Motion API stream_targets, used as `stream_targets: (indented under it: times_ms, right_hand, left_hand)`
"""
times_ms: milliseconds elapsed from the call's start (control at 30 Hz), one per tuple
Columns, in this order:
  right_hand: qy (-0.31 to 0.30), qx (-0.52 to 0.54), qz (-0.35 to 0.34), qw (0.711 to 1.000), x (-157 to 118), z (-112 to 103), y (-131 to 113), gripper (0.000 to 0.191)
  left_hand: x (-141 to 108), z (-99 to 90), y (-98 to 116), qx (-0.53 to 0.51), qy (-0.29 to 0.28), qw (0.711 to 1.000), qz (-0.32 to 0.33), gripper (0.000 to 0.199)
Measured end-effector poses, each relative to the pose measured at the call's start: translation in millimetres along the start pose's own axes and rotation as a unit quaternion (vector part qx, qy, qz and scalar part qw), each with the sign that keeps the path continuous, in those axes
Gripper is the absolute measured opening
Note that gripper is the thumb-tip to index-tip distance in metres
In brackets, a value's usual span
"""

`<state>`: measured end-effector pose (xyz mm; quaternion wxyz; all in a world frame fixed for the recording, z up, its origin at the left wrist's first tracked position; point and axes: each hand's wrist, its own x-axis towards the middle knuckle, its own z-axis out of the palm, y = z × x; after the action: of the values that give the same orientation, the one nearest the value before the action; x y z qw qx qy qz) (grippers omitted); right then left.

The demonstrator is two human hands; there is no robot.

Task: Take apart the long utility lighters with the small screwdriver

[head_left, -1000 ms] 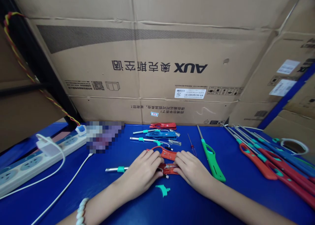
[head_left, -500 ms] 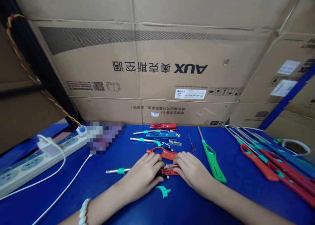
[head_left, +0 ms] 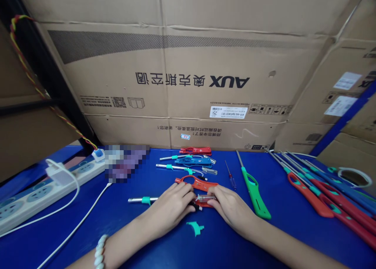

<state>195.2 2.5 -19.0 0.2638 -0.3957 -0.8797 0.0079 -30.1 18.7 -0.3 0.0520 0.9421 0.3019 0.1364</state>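
Observation:
On the blue table my left hand (head_left: pixel 176 204) is closed over the inner parts of a stick lighter. Its metal tube (head_left: pixel 134 200) with a teal collar (head_left: pixel 146 200) sticks out to the left, and a black part with a white tip (head_left: pixel 199 208) shows by the thumb. My right hand (head_left: pixel 230 204) is closed on the end of a clear fuel tank (head_left: pixel 205 199), which lies over an orange half shell. Just behind the hands lies another orange half shell (head_left: pixel 207 184). A loose teal trigger (head_left: pixel 195 228) rests in front. The fingertips are partly hidden.
Behind the hands are blue shell halves (head_left: pixel 195 161), a red shell (head_left: pixel 195 150) and a screwdriver (head_left: pixel 232 179). A green stick lighter (head_left: pixel 260 202) lies to the right, with several assembled lighters (head_left: pixel 311 194) beyond. A power strip (head_left: pixel 32 200) stands left; a cardboard wall (head_left: pixel 188 53) rises behind.
My right fingers have drawn in and curled at the tank's end, so more of the tank and rear orange shell shows. My left hand stays almost in place.

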Motion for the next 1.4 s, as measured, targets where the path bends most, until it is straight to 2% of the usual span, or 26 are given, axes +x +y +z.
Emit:
stream_targets:
  times_ms: [100,267,500,933,1167,1400]
  right_hand:
    - [0.004,-0.016,-0.012,1.000,-0.2,0.5,0.1,0.009]
    - [0.024,-0.054,-0.039,0.998,-1.1,2.3,-0.8,0.010]
    - [0.030,-0.080,-0.049,0.995,-2.3,1.8,-2.0,0.014]
    - [0.023,-0.088,-0.044,0.995,-3.2,4.3,-2.0,0.009]
    - [0.033,-0.086,-0.056,0.994,-2.5,0.2,-3.9,0.016]
    - [0.053,-0.075,-0.107,0.990,-0.6,-9.5,-3.1,0.023]
  left_hand:
    - [0.5,-1.0,-2.4,0.006,-0.008,1.000,-0.002,0.012]
    - [-0.8,-3.5,-4.5,0.008,-0.025,1.000,-0.009,0.004]
    - [-1.3,-1.2,-11.7,0.034,-0.009,0.999,-0.011,0.015]
    - [0.6,-9.0,-6.6,0.047,0.014,0.999,-0.004,0.020]
    - [-0.8,-11.1,-6.2,-0.021,0.000,1.000,-0.003,0.023]
    - [-1.3,-17.2,-3.8,-0.090,-0.003,0.996,-0.008,0.022]
